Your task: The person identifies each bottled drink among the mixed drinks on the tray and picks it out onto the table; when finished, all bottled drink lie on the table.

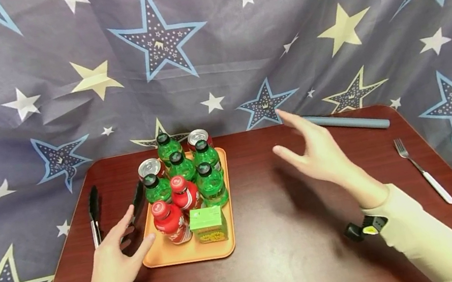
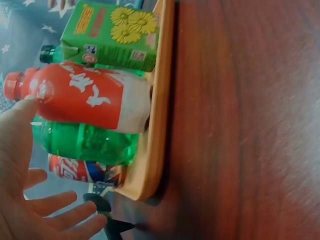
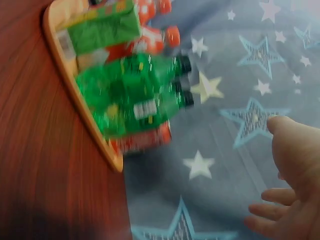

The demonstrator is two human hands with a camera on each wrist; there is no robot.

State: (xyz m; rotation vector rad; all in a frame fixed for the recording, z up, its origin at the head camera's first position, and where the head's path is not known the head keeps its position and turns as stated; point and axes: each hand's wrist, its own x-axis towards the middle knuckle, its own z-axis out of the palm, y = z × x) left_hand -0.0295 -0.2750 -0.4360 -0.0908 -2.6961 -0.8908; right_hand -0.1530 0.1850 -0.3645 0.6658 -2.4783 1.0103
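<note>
An orange tray (image 1: pixel 162 257) on the table holds several green bottles (image 1: pixel 212 188) with black caps, two red bottles (image 1: pixel 172 225), two drink cans (image 1: pixel 151 167) and a green carton (image 1: pixel 209 226) with yellow flowers. My left hand (image 1: pixel 116 261) hovers by the tray's left front side, fingers spread and holding nothing. In the left wrist view its thumb (image 2: pixel 22 112) overlaps the neck of the front red bottle (image 2: pixel 82 95). Out to the right of the tray, my right hand (image 1: pixel 320 152) is raised over the table, thumb and fingers apart, with nothing in it.
Black-tipped tongs (image 1: pixel 93 208) lie left of the tray, partly behind my left hand. A blue-grey rod (image 1: pixel 346 122) lies along the back right edge, and a white-handled fork (image 1: pixel 424 172) at the far right. A star-patterned curtain (image 1: pixel 229 50) stands behind the table (image 1: pixel 280 251).
</note>
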